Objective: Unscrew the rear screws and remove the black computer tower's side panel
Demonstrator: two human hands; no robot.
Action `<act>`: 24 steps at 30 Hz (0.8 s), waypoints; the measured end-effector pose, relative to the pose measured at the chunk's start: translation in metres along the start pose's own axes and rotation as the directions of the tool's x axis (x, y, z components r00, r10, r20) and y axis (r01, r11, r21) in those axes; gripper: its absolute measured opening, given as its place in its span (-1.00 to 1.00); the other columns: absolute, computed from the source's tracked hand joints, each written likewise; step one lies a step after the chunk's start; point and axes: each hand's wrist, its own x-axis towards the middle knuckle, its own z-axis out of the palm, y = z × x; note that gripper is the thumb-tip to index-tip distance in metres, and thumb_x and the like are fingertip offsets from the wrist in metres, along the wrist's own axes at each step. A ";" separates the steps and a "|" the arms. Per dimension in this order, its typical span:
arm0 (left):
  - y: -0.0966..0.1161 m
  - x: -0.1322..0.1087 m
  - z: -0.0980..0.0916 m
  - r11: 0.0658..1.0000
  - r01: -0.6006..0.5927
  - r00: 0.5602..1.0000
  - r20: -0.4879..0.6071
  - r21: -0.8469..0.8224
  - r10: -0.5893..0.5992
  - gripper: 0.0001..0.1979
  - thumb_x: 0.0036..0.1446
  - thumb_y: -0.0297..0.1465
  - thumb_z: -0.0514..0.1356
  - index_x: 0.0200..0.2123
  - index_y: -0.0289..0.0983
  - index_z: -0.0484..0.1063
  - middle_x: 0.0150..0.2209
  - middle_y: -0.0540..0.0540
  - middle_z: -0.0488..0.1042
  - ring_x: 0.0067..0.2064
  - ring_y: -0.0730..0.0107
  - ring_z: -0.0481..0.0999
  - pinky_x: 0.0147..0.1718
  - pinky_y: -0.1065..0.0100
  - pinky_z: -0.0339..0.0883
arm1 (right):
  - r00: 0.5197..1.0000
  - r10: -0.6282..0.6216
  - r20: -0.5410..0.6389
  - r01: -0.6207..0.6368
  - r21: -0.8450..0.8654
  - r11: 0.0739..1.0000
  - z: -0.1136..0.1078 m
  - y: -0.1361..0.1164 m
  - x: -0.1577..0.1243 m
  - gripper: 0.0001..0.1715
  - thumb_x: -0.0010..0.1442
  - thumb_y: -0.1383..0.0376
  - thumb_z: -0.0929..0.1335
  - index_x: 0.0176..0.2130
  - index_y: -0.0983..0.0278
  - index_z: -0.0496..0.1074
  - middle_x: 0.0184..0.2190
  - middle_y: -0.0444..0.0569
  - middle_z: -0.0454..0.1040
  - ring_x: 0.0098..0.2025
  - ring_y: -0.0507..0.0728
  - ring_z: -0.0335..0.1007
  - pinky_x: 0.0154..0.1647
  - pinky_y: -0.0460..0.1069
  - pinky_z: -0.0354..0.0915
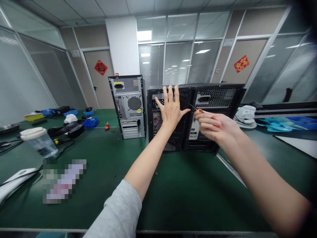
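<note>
Splayed wide, the left hand (170,114) lies against the rear of the middle black case (183,132), gripping nothing. Wrapped closed, the right hand (210,127) holds a screwdriver (198,114) by its orange and black handle, the thin shaft pointing at that case's right edge. Whether the tip sits in a screw cannot be told. The middle case stands upright on the green table (188,201), straight ahead of the person, with another black case (220,99) close on its right and a grey-backed case (128,109) on its left.

The likeliest trouble is a slip: a poorly seated tip or a slanted push could let the shaft skid, scratching the panel or jabbing the left thumb, which is just beside it. Should the left hand ease off, sideways pressure might rock the case. Small loose specks (156,173) on the table, perhaps screws, could be lost if an arm sweeps them.

Counted, there are three cases upright, one screwdriver in hand, one similar orange and black tool (107,126) on the table, at least three specks, one white-lidded container (39,142), and two red door signs (100,67).
</note>
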 end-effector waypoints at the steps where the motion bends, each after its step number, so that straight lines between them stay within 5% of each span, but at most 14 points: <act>1: 0.000 0.000 0.000 1.000 -0.001 1.000 0.000 -0.001 0.001 -0.01 0.05 0.09 0.18 0.40 -0.24 -0.11 0.41 -0.25 -0.11 0.42 -0.13 -0.38 0.25 -0.30 -0.20 | 1.000 0.002 0.001 -0.002 -0.012 1.000 0.000 0.000 0.000 -0.60 0.25 0.49 0.04 -0.56 0.17 -0.05 -0.57 -0.30 -0.28 -0.56 0.00 -0.59 -0.62 -0.07 -0.35; 11: -0.001 -0.001 -0.002 1.000 -0.002 1.000 0.017 -0.012 0.002 0.03 0.02 0.09 0.22 0.40 -0.24 -0.13 0.41 -0.26 -0.13 0.42 -0.13 -0.40 0.25 -0.31 -0.23 | 0.980 0.200 0.016 -0.201 0.022 0.979 -0.010 0.001 0.002 -0.59 0.30 0.29 0.04 -0.58 0.18 0.02 -0.64 -0.29 -0.21 -0.59 -0.02 -0.52 -0.67 -0.10 -0.32; 16: -0.002 -0.001 -0.002 1.000 -0.007 1.000 0.019 -0.027 0.008 0.05 -0.01 0.09 0.23 0.40 -0.23 -0.14 0.41 -0.25 -0.13 0.42 -0.15 -0.42 0.25 -0.34 -0.26 | 0.986 0.165 -0.021 -0.163 0.044 0.986 -0.013 0.009 0.003 -0.79 0.15 0.31 0.18 -0.52 0.17 0.10 -0.62 -0.22 0.01 -0.64 -0.04 -0.34 -0.73 -0.09 -0.25; 19: -0.002 -0.001 -0.003 0.999 -0.009 1.000 0.018 -0.032 0.010 0.06 -0.01 0.08 0.24 0.41 -0.23 -0.15 0.41 -0.25 -0.12 0.42 -0.16 -0.42 0.25 -0.34 -0.27 | 0.984 0.139 -0.110 -0.133 0.058 0.989 -0.013 0.016 0.003 -0.72 0.00 0.40 0.30 -0.53 0.17 0.06 -0.63 -0.23 0.01 -0.66 -0.07 -0.19 -0.74 -0.11 -0.22; 22: -0.002 0.000 -0.003 0.999 -0.009 1.000 0.028 -0.034 0.010 0.06 -0.01 0.08 0.24 0.41 -0.23 -0.15 0.41 -0.26 -0.13 0.42 -0.17 -0.40 0.25 -0.34 -0.28 | 0.972 0.080 -0.221 -0.098 -0.073 0.993 -0.015 0.021 0.003 -0.68 -0.06 0.45 0.34 -0.49 0.16 0.08 -0.65 -0.24 0.09 -0.67 -0.05 -0.01 -0.72 -0.11 -0.14; 24: -0.001 0.000 -0.004 0.999 -0.008 0.999 0.033 -0.032 0.009 0.06 -0.01 0.09 0.24 0.41 -0.23 -0.15 0.41 -0.26 -0.13 0.42 -0.17 -0.40 0.26 -0.33 -0.29 | 0.956 0.016 -0.294 -0.114 -0.321 0.940 -0.018 0.022 0.002 -0.76 -0.01 0.42 0.34 -0.42 0.17 0.16 -0.65 -0.22 0.21 -0.67 0.00 0.11 -0.67 -0.08 -0.01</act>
